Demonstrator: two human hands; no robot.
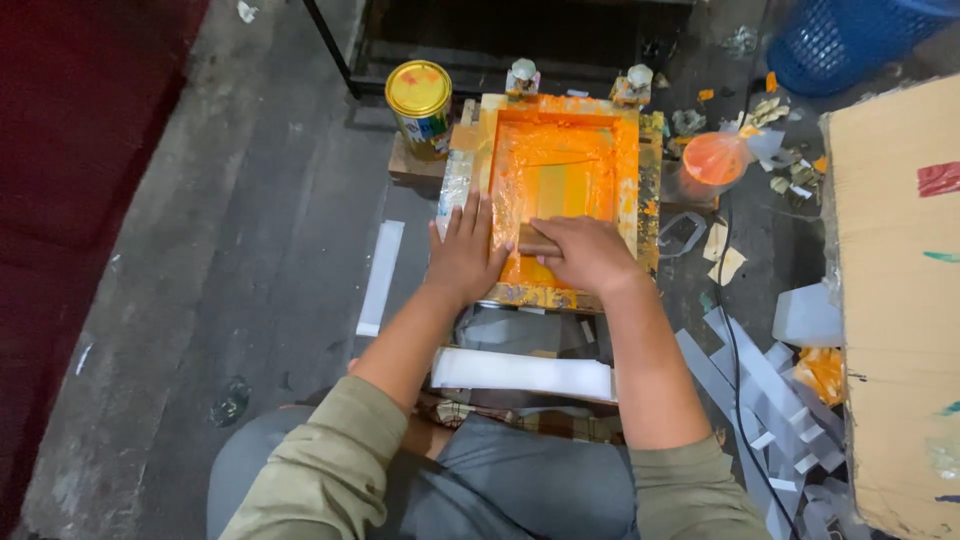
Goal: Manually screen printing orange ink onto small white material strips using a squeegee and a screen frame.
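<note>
— What's going on down there?
— Starting at the left: a yellow-lidded paint tin [419,100] stands beside the screen-printing frame [556,200] on the floor. The left hand [465,250] lies flat, fingers spread, pinning the frame's left edge.
— And the other?
— The right hand [585,252] is closed round a squeegee [537,241], low in the orange ink. Mid-pull, I'd say; finishing calls for steady pressure.
</note>
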